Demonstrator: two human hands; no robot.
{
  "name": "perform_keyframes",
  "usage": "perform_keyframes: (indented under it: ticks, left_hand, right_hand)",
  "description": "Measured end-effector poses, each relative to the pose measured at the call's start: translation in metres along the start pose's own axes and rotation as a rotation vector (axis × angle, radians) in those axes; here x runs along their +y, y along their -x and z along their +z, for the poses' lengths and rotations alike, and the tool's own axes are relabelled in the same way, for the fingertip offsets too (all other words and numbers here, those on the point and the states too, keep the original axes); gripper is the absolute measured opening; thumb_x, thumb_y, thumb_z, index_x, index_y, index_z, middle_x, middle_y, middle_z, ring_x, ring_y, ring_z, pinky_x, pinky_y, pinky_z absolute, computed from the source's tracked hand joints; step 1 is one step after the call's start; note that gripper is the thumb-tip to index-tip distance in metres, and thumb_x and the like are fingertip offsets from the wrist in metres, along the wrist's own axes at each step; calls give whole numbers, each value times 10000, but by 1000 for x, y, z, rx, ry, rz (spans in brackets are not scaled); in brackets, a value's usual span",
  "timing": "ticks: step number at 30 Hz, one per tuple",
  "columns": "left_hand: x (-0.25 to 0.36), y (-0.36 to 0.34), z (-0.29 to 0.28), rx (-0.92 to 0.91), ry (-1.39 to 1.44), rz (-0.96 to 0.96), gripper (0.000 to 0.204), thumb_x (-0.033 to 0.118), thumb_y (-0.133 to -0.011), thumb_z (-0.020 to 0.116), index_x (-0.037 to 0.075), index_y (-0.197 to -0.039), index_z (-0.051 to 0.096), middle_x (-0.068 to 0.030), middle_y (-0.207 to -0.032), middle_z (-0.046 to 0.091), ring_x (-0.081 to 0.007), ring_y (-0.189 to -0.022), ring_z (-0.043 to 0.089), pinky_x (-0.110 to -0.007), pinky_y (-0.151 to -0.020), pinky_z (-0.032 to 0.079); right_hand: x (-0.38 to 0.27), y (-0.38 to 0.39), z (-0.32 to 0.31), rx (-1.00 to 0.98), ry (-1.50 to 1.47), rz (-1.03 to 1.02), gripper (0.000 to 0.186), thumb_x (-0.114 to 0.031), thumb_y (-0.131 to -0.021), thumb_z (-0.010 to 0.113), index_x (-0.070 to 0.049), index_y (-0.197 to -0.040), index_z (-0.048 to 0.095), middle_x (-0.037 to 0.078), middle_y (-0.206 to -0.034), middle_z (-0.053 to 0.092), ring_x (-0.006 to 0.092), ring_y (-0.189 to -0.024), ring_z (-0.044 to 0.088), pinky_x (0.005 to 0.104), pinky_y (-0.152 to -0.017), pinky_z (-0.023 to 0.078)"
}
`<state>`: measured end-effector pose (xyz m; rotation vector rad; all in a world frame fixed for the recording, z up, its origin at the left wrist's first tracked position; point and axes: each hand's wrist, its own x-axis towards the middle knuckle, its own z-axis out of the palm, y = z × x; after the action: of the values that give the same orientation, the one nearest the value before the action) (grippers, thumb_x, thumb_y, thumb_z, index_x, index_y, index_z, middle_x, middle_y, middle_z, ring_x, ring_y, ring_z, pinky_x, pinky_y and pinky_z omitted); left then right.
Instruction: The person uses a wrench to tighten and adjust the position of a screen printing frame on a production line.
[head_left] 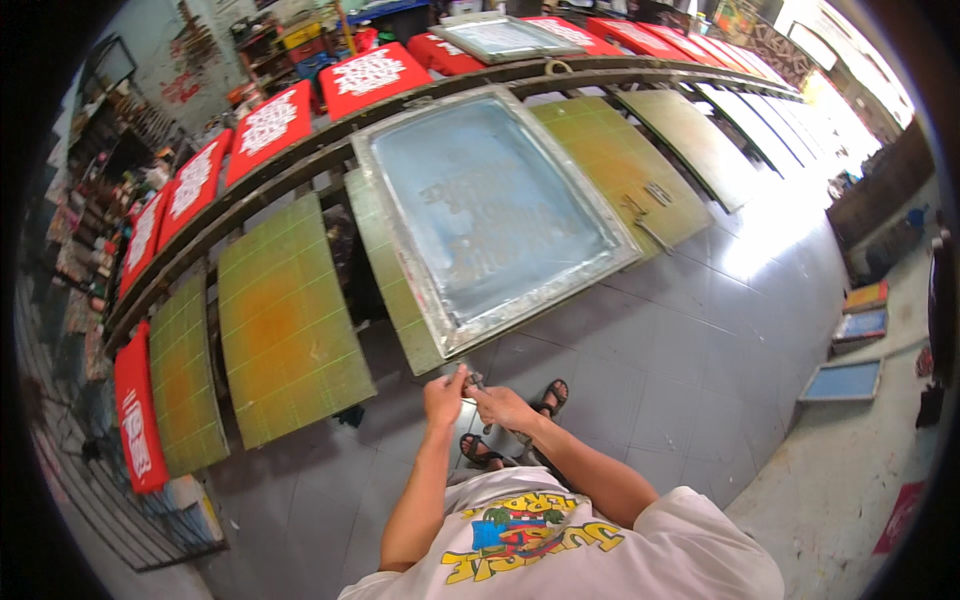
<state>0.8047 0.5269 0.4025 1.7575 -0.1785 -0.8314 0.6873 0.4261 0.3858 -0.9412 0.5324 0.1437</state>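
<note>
In front of my waist, my left hand (444, 398) and my right hand (504, 408) meet with their fingers closed. Between their fingertips is a small grey metal piece (475, 380), too small and partly covered to name exactly. Just beyond my hands lies a screen printing frame (400, 265) with a metal rim and a blue mesh bearing a lettered stencil. Its near corner is close to my fingers. The frame rests over greenish-yellow printing boards. On the board to its right lie a wrench (655, 237) and several small metal parts (657, 194).
Long rails (300, 165) carry a row of boards (285, 315). Red printed shirts (270, 130) lie along the far side, with another screen frame (510, 40) at the back. Grey tiled floor (640, 390) surrounds my feet. Small frames (843, 380) lean at the right wall.
</note>
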Motion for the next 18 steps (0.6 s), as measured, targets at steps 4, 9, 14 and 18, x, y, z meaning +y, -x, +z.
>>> perform_keyframes:
  ticks: [4, 9, 14, 18]
  left_hand:
    - [19, 9, 1, -86, -68, 70, 409, 353, -1058, 542, 26, -948, 762, 8, -810, 690, -94, -733, 590, -287, -716, 485]
    - [-15, -9, -19, -191, 69, 1, 393, 322, -1061, 538, -12, -1080, 744, -87, -970, 757, -122, -848, 654, -287, -783, 490]
    - [14, 1, -12, -180, -92, 105, 423, 389, -1028, 593, -1, -1065, 754, -74, -951, 740, -134, -897, 637, -315, -835, 483]
    - [14, -6, -13, -155, 15, -50, 453, 440, -928, 725, -5, -1013, 745, -61, -907, 711, -123, -862, 614, -309, -798, 471]
  right_hand:
    - [6, -15, 2, -28, -60, -73, 420, -428, -1058, 542, -137, -767, 459, -71, -612, 387, 57, -529, 345, 247, -504, 290]
    - [-29, 7, 35, 40, -44, 56, 521, -416, -1086, 463, 58, -1243, 609, -67, -610, 343, 69, -528, 332, 244, -531, 313]
    - [1, -13, -1, 132, 132, -107, 468, -457, -1047, 541, -12, -1125, 661, -66, -606, 404, 59, -522, 366, 257, -455, 289]
    - [-22, -4, 4, 201, 292, -77, 383, -438, -968, 683, -92, -806, 660, -47, -613, 502, 55, -527, 413, 268, -464, 304]
